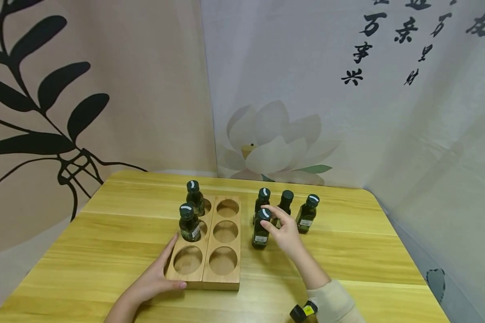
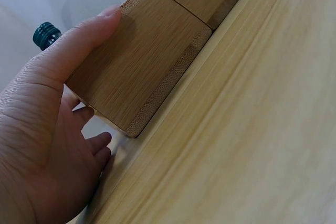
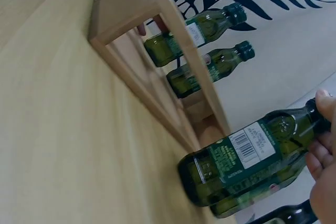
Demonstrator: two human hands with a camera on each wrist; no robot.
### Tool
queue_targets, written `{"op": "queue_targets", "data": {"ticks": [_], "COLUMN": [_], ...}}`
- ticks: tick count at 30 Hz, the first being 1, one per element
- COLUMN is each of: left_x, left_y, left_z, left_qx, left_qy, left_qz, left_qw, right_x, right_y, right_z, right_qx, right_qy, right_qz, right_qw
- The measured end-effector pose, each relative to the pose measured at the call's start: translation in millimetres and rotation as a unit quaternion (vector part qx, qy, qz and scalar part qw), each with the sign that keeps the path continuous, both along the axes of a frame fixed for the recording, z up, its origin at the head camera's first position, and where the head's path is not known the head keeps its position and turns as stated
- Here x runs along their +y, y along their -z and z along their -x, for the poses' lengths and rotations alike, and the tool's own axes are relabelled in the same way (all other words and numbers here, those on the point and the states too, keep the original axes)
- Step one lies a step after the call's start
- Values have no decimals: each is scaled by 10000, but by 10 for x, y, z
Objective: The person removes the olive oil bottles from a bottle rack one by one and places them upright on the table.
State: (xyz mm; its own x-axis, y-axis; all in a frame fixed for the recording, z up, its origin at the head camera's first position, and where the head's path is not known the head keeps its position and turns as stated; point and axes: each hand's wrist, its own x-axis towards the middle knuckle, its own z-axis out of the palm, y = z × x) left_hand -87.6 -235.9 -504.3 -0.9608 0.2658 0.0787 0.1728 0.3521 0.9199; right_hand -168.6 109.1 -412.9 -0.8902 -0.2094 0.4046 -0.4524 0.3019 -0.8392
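Pinching a bottle (image 1: 260, 236) by its top, the right hand (image 1: 286, 233) has it just right of the rack (image 1: 221, 285), three others (image 1: 306, 218) beyond. The left hand (image 1: 158, 277) spreads wide against the rack's near left corner. Table (image 1: 347, 262) runs broad to its left edge, narrow between bottle and rack.

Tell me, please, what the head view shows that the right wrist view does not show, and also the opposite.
Only the head view: the lotus print and black characters on the backdrop, and the round wells of the wooden rack seen from above.

Only the right wrist view: a clear barcode on the held bottle, and the rack's open side.

Both: the right hand holding that bottle near its top, two bottles at the rack, and the dark leaf print.
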Motion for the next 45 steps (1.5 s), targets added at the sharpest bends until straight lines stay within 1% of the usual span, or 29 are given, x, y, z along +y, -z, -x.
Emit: {"op": "queue_targets", "data": {"ticks": [4, 7, 10, 13, 16, 21, 26, 29, 31, 33, 36, 37, 39, 41, 44, 45], "left_x": [5, 5, 5, 5, 4, -2, 3, 10, 12, 14, 12, 12, 10, 6, -3, -6], "left_y": [13, 19, 18, 10, 2, 3, 4, 3, 8, 10, 16, 17, 18, 16, 12, 12], "left_z": [1, -1, -2, 0, -3, -10, -14, -15, -14, -14, -13, -12, -9, -6, -2, 0], "left_qx": [10, 30, 45, 60, 54, -14, -58, -63, -69, -72, -79, -73, -61, -29, 2, 22], "left_qy": [19, 14, 5, -14, -22, -49, -40, -32, -41, -49, -48, -43, -22, -4, 14, 21], "left_qz": [-59, -62, -8, 54, 63, 44, -41, -87, -109, -122, -116, -112, -95, -41, -5, 21], "left_qw": [10000, 10000, 10000, 10000, 10000, 10000, 10000, 9999, 9999, 9999, 9999, 9999, 9999, 10000, 10000, 10000], "right_x": [4, 12, 29, 40, 26, -97, -327, -482, -588, -698, -873, -931, -1025, -1115, -1228, -1267], "right_y": [60, 80, 85, 57, -25, -250, -422, -467, -477, -464, -322, -268, -262, -210, -197, -144], "right_z": [14, 22, 24, 28, 22, -48, -105, -113, -111, -99, -1, 36, 38, 75, 84, 117], "right_qx": [105, 98, 10, 97, 375, 694, 1118, 1192, 1069, 844, 536, 525, 331, 149, -114, -148], "right_qy": [40, 26, -12, -93, -133, -293, -688, -919, -1073, -1184, -1273, -1285, -1308, -1380, -1453, -1464], "right_qz": [41, 54, 43, 104, 197, 393, 511, 502, 514, 545, 541, 515, 431, 334, 264, 231], "right_qw": [9999, 9999, 10000, 9999, 9990, 9964, 9900, 9873, 9871, 9879, 9889, 9890, 9899, 9898, 9890, 9889]}}
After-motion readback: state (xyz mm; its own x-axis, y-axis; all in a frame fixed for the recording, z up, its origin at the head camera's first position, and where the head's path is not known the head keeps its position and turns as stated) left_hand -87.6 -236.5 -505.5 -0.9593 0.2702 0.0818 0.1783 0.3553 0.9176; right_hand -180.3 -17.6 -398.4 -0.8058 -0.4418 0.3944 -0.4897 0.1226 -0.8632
